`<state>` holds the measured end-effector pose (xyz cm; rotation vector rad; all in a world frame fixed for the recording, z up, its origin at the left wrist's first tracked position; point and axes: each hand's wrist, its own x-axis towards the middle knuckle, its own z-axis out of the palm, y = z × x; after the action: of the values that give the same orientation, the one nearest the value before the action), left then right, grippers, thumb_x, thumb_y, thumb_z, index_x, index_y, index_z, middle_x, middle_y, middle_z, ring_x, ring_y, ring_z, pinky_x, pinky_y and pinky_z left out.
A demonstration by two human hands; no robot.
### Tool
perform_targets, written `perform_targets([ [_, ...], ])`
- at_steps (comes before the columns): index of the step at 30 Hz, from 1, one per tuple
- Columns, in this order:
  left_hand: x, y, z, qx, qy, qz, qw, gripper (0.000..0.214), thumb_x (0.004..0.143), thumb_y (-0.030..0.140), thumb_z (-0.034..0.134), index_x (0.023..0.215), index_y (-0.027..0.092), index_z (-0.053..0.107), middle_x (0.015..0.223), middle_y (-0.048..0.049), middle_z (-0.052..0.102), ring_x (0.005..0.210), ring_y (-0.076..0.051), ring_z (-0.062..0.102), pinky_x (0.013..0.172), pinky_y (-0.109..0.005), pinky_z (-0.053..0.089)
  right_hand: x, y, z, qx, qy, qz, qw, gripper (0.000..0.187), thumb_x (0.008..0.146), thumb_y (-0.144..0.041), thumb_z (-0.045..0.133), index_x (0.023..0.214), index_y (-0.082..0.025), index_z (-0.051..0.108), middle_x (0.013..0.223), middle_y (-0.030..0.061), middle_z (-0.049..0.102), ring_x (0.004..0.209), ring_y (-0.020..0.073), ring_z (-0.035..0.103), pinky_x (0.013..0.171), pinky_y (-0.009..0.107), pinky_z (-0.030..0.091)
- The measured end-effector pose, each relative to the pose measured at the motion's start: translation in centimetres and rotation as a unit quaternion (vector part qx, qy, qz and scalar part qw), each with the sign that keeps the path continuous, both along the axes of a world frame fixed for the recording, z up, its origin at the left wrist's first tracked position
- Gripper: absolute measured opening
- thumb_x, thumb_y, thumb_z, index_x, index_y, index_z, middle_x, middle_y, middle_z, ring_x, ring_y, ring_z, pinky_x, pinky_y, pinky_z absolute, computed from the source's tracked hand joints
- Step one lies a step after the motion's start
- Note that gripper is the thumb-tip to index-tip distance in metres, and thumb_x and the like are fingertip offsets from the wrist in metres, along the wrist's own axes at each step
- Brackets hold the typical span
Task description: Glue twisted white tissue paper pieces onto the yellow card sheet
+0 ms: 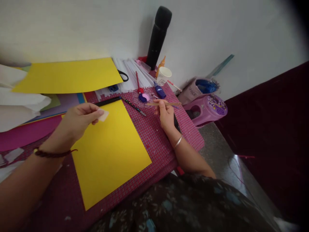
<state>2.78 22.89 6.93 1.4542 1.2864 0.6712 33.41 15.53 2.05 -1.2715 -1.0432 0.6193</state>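
My left hand (80, 120) pinches a small whitish piece of paper (103, 115) above the upper part of a yellow sheet (111, 154). A thin tan wooden stick (173, 104) is held between the fingers of my right hand (166, 116); its left end points toward a clear palette (147, 104) with blobs of blue, pink and red paint (143, 97). Whether that end touches the palette, I cannot tell. A black pen (108, 101) lies across the sheet's top edge, and a dotted pencil (134, 107) rests beside it.
Behind stand a blue paint bottle (159, 90), a paper cup (164, 74), an orange tube (160, 66) and a tall black cylinder (158, 37). Another yellow sheet (70, 74) partly covers scissors (123, 75). Right of the checked tablecloth (190, 132) is a pink stool (205, 112) holding a bag (193, 91).
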Motion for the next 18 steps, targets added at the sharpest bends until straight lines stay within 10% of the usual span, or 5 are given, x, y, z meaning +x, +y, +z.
perform_targets([
  [12,-2.3,-0.8,0.3,-0.008,0.021,-0.027,0.999,0.018,0.082,0.034,0.073,0.081,0.017,0.067,0.070,0.0029,0.061,0.065,-0.012,0.048,0.065,-0.027,0.036,-3.1,1.3,3.5,-0.012,0.028,0.105,0.994,0.039,0.095,-0.061,0.060,0.098,-0.022,0.065,0.074,-0.0021,0.064,0.057,0.0109,0.057,0.056,0.026,0.047],
  [18,-1.7,-1.9,-1.7,0.049,0.096,-0.049,0.993,0.025,0.089,0.043,0.063,0.084,0.018,0.064,0.074,0.0023,0.061,0.068,-0.014,0.052,0.064,-0.026,0.038,-4.7,1.4,1.5,-0.043,0.042,0.141,0.988,0.039,0.094,-0.058,0.060,0.094,-0.020,0.066,0.073,-0.0028,0.064,0.055,0.0087,0.056,0.055,0.024,0.045],
])
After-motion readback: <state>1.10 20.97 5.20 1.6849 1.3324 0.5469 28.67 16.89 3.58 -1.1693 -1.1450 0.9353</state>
